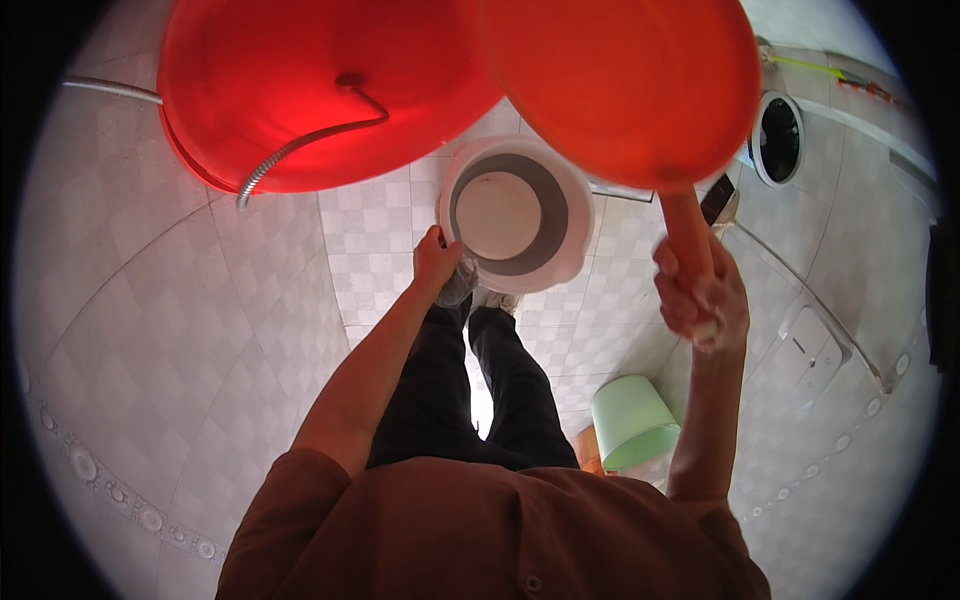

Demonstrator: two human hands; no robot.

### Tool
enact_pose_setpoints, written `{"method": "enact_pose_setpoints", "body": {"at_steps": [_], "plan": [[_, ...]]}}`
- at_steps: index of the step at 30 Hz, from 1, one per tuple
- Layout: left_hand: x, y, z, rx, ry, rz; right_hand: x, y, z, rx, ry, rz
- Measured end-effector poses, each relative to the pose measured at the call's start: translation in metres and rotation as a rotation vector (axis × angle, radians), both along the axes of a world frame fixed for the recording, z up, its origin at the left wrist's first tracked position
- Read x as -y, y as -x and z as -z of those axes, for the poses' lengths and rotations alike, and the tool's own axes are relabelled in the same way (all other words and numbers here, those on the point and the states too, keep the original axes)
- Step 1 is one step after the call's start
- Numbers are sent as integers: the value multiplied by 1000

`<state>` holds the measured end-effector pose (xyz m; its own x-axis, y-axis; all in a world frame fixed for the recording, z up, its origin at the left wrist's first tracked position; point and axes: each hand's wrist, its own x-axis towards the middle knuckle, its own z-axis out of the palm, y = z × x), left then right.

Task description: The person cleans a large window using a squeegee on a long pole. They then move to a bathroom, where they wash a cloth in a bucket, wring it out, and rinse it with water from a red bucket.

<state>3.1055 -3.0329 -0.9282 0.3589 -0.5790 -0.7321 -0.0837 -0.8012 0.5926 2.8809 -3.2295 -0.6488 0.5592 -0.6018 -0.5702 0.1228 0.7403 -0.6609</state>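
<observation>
My right hand (697,300) is closed around the handle of a large orange plastic dipper (630,90), whose broad bowl is raised near the camera. It overlaps the right side of a red plastic basin (300,142) in the view. A flexible metal hose (300,142) shows against the basin's red surface. My left hand (436,259) is lower, at the left rim of a pale bucket (581,217) with a grey inner wall. A crumpled clear plastic item (459,283) hangs from its fingers; its exact kind is unclear. The bucket stands on the tiled floor in front of my feet.
A bin with a black lining (777,142) stands at the right. Nearby, a long thin pole (806,289) leans along the wall. A pale green bucket (634,420) lies tipped near my right side. Tiled wall (150,315) rises at the left.
</observation>
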Motion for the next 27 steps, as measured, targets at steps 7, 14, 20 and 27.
{"method": "enact_pose_setpoints", "body": {"at_steps": [7,14,20,27], "plan": [[4,28,-6,-14,42,-2,-97,91,-31,-369,-178,135],[5,57,-28,-23,170,25,-155,138,7,-363,-283,200],[-2,70,-38,47,199,96,-165,146,29,-457,-159,39],[-1,85,-47,163,258,149,-179,159,51,-664,78,-207]]}}
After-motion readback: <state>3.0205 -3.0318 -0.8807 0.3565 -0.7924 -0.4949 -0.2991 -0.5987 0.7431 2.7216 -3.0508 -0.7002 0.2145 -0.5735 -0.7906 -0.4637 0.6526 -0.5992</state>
